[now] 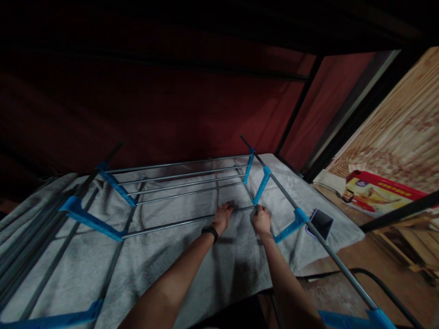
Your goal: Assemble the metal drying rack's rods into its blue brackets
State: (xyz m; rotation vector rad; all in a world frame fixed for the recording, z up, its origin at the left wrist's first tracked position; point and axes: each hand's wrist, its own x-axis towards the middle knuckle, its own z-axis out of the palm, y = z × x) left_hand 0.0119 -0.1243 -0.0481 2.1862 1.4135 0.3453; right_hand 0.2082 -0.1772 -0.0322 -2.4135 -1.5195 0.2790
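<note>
A rack frame of grey metal tubes and blue plastic brackets lies across a pale blanket. My left hand (222, 218), with a dark band at the wrist, is closed around the nearest crosswise metal tube (181, 224). At that tube's right end, my right hand (262, 220) grips the lower end of a blue bracket (262, 185), where tube and bracket meet. Several more crosswise tubes (192, 173) run behind, between the left bracket (116, 187) and the right one. A long side tube (284, 189) passes through the right brackets.
Loose metal tubes (30, 237) lie along the left side of the blanket (206, 260). A phone (319, 224) rests right of the frame. Dark posts (302, 105) and a red sheet (171, 109) enclose the back. A red and yellow box (380, 194) stands beyond, at right.
</note>
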